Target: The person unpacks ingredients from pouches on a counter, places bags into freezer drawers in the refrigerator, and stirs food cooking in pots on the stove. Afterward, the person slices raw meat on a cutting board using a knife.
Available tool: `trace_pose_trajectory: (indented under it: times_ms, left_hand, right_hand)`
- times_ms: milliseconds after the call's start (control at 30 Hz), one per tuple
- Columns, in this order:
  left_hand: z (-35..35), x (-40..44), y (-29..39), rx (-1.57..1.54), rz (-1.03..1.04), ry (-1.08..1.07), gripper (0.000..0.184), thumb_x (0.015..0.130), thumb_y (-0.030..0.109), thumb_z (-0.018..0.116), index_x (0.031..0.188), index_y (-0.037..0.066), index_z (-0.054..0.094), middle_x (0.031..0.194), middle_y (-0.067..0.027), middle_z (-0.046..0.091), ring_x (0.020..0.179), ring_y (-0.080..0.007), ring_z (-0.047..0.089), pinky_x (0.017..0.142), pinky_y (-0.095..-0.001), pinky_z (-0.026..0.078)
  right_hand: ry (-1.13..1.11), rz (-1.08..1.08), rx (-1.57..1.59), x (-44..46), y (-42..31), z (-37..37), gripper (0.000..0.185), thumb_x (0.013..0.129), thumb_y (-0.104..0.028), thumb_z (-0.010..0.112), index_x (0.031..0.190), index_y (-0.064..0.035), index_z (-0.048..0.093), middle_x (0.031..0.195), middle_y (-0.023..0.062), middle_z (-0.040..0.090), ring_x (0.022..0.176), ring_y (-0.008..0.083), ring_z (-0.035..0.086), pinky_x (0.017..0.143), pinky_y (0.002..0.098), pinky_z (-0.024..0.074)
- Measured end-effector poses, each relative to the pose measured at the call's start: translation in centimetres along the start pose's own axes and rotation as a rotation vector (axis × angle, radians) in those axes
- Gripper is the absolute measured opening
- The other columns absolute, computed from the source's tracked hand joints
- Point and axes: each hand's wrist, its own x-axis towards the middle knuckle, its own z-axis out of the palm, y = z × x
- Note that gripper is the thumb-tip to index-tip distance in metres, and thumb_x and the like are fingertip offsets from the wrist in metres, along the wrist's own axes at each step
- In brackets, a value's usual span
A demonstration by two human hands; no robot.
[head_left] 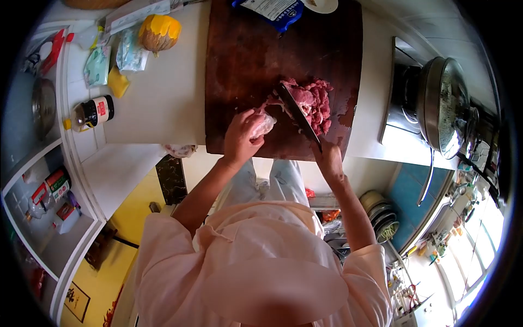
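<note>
A dark wooden cutting board point(245, 60) lies on the counter in front of me. Cut red meat point(318, 101) is heaped near its middle. My right hand point(329, 158) is closed round the handle of a knife point(299, 115), whose dark blade lies slantwise at the left side of the heap. At the board's lower left, my left hand point(243, 136) has its fingers curled against a pale, fatty piece of meat point(263, 125). A thin strip joins that piece to the meat near the knife tip.
A blue package point(286, 16) and a white dish point(322, 4) stand at the board's far edge. Leftward are a cut pumpkin point(159, 34), bags, a yellow sponge point(117, 82) and a dark jar point(93, 113). A lidded pan point(447, 106) sits on the stove at right.
</note>
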Motion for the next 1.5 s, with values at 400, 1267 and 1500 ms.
trace_pose_trajectory:
  times_ms: [400,1267,1500]
  left_hand:
    - [1.2,0.2,-0.2,-0.026,0.096,-0.061,0.050,0.063,0.006,0.068,0.112,0.005,0.056,0.121,-0.0143,0.048,0.110,-0.0353,0.049,0.091,-0.0437,0.043]
    - [3.7,1.0,-2.0,0.010,0.306,-0.024,0.030,0.076,0.015,0.063,0.103,0.001,0.062,0.115,-0.0132,0.056,0.110,-0.0322,0.052,0.089,-0.0410,0.044]
    - [4.1,1.7,-1.8,-0.070,0.252,-0.022,0.027,0.076,0.015,0.063,0.100,0.002,0.063,0.110,-0.0134,0.058,0.105,-0.0335,0.054,0.086,-0.0421,0.045]
  right_hand:
    - [-0.209,0.039,-0.216,5.1,-4.9,6.3,0.021,0.088,-0.024,0.049,0.093,-0.0053,0.058,0.074,0.0244,0.060,0.070,0.0423,0.059,0.060,0.0495,0.0476]
    - [-0.051,0.047,-0.150,-4.4,-4.7,-1.8,0.012,0.088,-0.015,0.056,0.091,-0.0040,0.057,0.067,0.0208,0.059,0.062,0.0390,0.059,0.053,0.0445,0.0457]
    - [-0.127,0.158,-0.224,-2.8,-5.1,0.2,0.016,0.090,-0.021,0.049,0.100,-0.0105,0.057,0.073,0.0207,0.062,0.066,0.0397,0.061,0.057,0.0474,0.0477]
